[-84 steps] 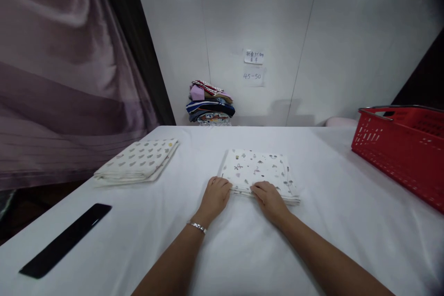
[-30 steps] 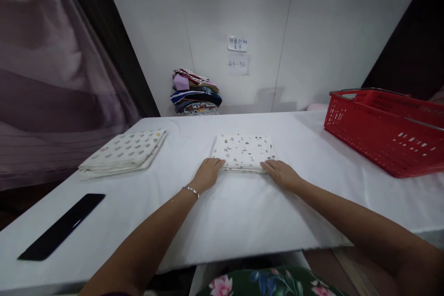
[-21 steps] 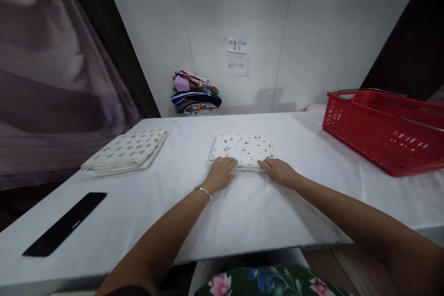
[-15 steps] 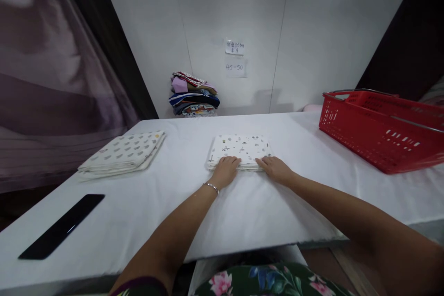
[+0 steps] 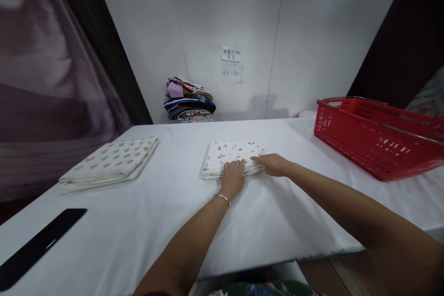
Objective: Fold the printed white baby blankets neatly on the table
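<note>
A folded white cloth (image 5: 231, 151) with a small dark and yellow print lies in the middle of the table. My left hand (image 5: 233, 178) rests on its near edge, fingers laid flat over the top. At the near right corner my right hand (image 5: 276, 165) pinches the cloth, its thumb hidden beneath the layers. That corner is slightly raised, and the stacked layers show along the front edge.
Another folded white cloth with grey hearts (image 5: 116, 157) lies to the left. A long black flat object (image 5: 41, 245) is in front of it. To the right stands a red basket (image 5: 374, 141). Several folded fabrics (image 5: 189, 101) are piled by the back wall.
My left hand has slid right along the cloth's front edge. My right hand has closed on the near right corner, which now lifts a little. The view has shifted slightly.
</note>
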{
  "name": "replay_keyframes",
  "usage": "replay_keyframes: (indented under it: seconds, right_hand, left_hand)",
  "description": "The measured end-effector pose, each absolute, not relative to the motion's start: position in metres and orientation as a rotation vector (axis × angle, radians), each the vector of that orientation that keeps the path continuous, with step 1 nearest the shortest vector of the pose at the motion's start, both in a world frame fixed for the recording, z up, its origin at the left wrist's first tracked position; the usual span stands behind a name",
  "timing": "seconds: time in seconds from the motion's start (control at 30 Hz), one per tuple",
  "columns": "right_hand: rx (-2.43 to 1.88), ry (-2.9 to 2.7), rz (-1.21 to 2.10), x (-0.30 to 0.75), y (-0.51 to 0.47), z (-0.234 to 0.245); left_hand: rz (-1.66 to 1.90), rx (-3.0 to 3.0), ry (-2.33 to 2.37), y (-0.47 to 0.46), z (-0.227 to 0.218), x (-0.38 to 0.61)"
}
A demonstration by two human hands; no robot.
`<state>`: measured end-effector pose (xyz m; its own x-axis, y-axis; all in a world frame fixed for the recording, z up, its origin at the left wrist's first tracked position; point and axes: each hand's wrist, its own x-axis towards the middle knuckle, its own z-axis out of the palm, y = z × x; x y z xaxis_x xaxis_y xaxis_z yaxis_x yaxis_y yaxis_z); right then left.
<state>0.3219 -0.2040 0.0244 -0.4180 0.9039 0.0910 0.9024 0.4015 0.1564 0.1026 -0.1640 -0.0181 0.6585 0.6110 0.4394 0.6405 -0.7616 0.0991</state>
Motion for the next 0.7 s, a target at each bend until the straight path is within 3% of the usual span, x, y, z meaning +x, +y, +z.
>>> replay_keyframes:
  seconds: [0.13, 0.37, 0.5, 0.7]
  right_hand:
    - [1.717, 2.628, 0.353, 0.314, -0.213, 0.024]
    - [2.025, 2.716, 0.845, 0.266, -0.232, -0.018]
    - [2.222, 2.613, 0.91, 0.254, -0.223, -0.029]
    - [2.14, 2.581, 0.848, 0.269, -0.217, -0.016]
  left_hand:
    - [-0.639, -2.812, -1.073, -0.158, -0.011, 0.105]
    - [-0.587, -2.82, -1.065, -0.149, 0.002, 0.103]
    - [-0.624, -2.821, -1.023, -0.145, 0.002, 0.1]
    - [-0.82, -2.743, -0.888, -0.127, -0.025, 0.091]
